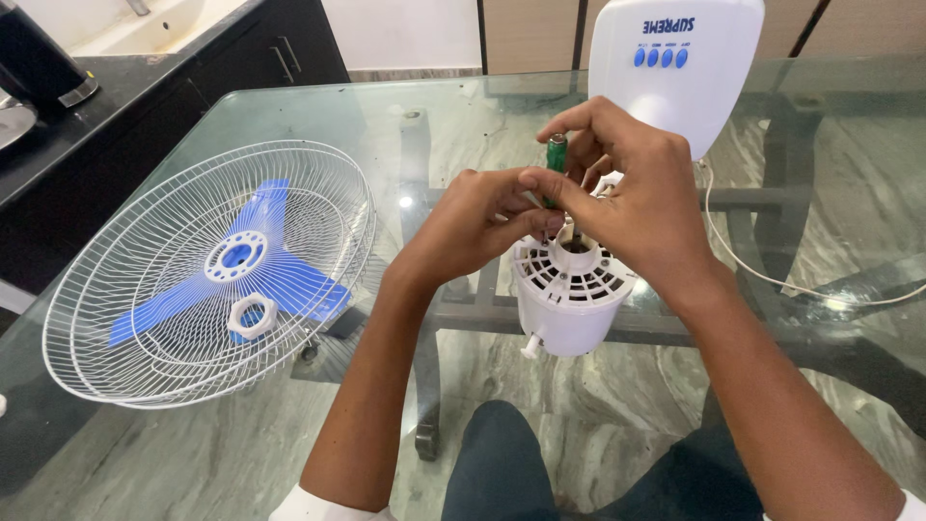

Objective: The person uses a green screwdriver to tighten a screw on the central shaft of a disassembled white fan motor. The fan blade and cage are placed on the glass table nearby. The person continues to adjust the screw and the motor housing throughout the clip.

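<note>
1. The white fan motor housing stands on the glass table just below the picture's centre, its vented end up. Both hands meet right above it.
2. The right hand is clenched around a green-handled screwdriver, which points down into the top of the housing. The handle's tip shows at 12 o'clock of the fist; the blade is hidden behind the fingers.
3. The left hand comes in from 9 o'clock with its fingertips pinched together near the shaft. I cannot tell whether it grips a screw, the blade or nothing.
4. Risk: the housing rests on glass with no hand holding its body. Sideways push from the tool may tip it or slide it toward the table's near edge at 6 o'clock.
5. Risk: if the tip slips from its seat, it may jab the left fingertips, which sit very close to it.
6. Risk: a small loosened part may fall through the vents or roll across the glass.
7. The white cord trails off at 3 o'clock; a snag on the right forearm may tug the fan base at 12 o'clock.
8. The wire guard, blue blade and white nut lie well apart at 9 o'clock, out of the way.
</note>
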